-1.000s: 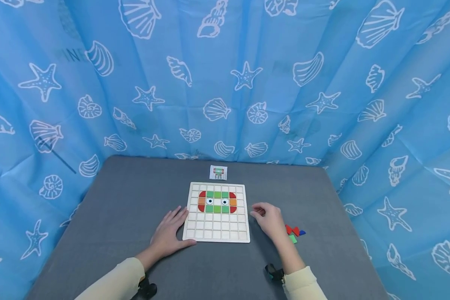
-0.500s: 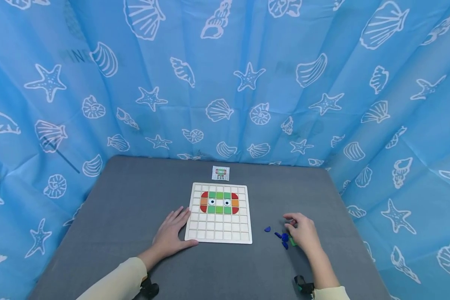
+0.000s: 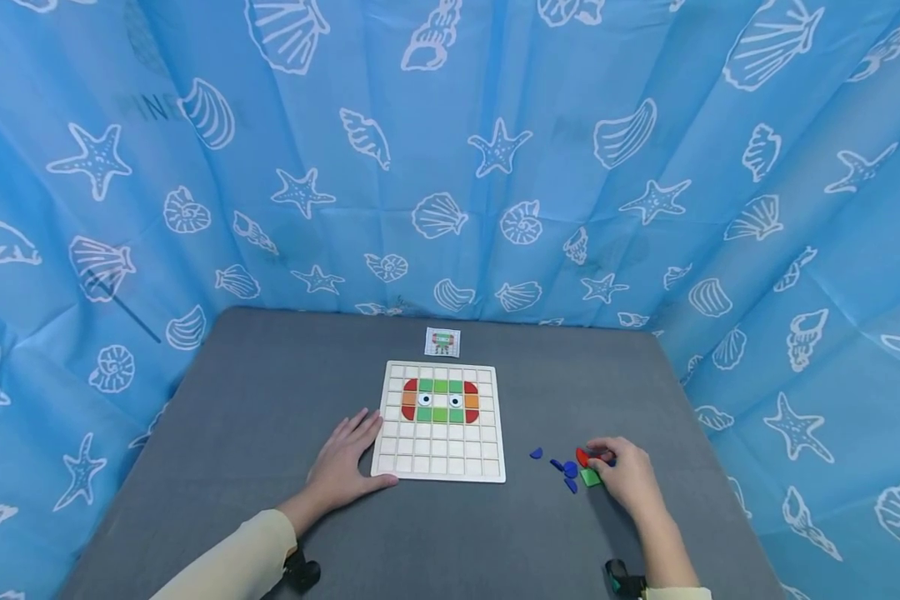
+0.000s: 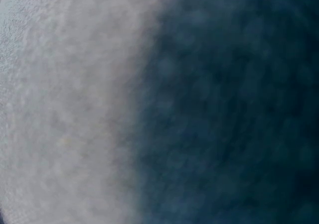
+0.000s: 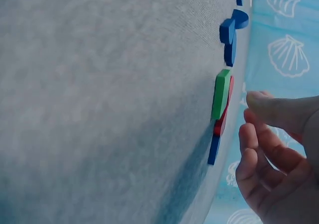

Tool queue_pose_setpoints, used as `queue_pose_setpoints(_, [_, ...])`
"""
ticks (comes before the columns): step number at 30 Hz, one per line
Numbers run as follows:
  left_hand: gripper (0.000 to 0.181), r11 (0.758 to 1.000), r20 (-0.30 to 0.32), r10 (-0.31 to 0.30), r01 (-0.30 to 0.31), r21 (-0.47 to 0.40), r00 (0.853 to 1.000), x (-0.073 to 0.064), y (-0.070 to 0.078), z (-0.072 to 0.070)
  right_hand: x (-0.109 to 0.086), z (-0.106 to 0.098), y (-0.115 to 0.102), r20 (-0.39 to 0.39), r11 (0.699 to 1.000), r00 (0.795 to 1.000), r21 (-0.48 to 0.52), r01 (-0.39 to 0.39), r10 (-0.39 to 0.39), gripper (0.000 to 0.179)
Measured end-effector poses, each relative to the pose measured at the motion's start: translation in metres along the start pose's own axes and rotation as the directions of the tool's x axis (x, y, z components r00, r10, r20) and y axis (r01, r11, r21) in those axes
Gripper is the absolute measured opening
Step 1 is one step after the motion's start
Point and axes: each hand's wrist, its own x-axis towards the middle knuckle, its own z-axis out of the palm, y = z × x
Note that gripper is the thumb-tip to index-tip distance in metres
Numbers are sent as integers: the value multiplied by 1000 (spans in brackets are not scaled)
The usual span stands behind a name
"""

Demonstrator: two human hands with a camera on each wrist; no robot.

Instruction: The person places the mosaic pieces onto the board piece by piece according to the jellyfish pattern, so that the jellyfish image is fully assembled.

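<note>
A white square grid board [image 3: 439, 464] lies on the table, with red, orange and green tiles and two eye tiles [image 3: 425, 400] set in its upper cells. My left hand [image 3: 341, 462] rests spread at its left edge, fingertips and thumb at the rim. To the right of the board, my right hand [image 3: 624, 473] is over loose pieces, thumb and index finger apart around a red piece [image 3: 582, 457]. A green square tile [image 5: 222, 94] lies beside it. In the right wrist view the fingers [image 5: 266, 144] are loosely bent with nothing visible between them.
Several blue pieces [image 3: 570, 470] lie between the board and my right hand. Behind the board is a small picture card [image 3: 442, 342] printed with a coloured figure. A blue shell-patterned curtain [image 3: 450, 167] borders the grey table [image 3: 292, 375]. The left wrist view is mostly blurred cloth and shadow.
My right hand has moved from the board's right edge rightward to the loose pieces, uncovering blue ones, and has lowered towards the red piece. The left hand stays at the board.
</note>
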Motion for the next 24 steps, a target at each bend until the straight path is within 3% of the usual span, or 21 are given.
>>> queue_pose_setpoints(4, [114,1000,25,-6,6,2,1000,1,0,-1,-3,-3,6,78,1000,997,-2,-23,23,18])
queue_pose_setpoints(11, [115,1000,58,-26,27,-7,998,1,1,-2,-6,-8,10,218,998,976,40,-38,28,30])
queue_pose_setpoints(24, [114,1000,69,-25,26,-16,997,0,2,-4,-4,1,15,205,999,978,-13,37,-34,25])
